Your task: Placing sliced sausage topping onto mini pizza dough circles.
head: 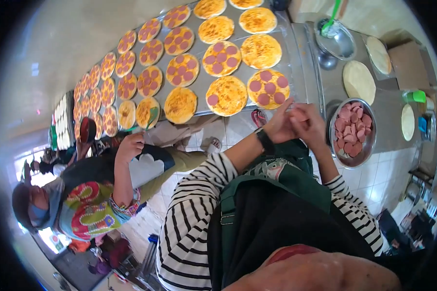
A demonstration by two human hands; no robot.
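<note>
My left hand [279, 125] and my right hand [310, 125] meet above the table's near edge, with sausage slices [299, 115] between their fingers. Just beyond them lies a round pizza base [268, 89] with sauce and several pink slices. To its left, another sauced base [226, 96] carries one slice at its left side. Right of my hands stands a steel bowl [374, 140] filled with pink sausage slices [352, 128]. Further up, sauced bases [261, 51] without slices lie beside topped ones [221, 58].
A co-worker [91, 203] at the left holds a green spatula [153, 117] over a base and a dark red bowl [87, 130]. At right are plain dough rounds [359, 82], a steel bowl [351, 47] with a green-handled utensil, and a cardboard box [409, 65].
</note>
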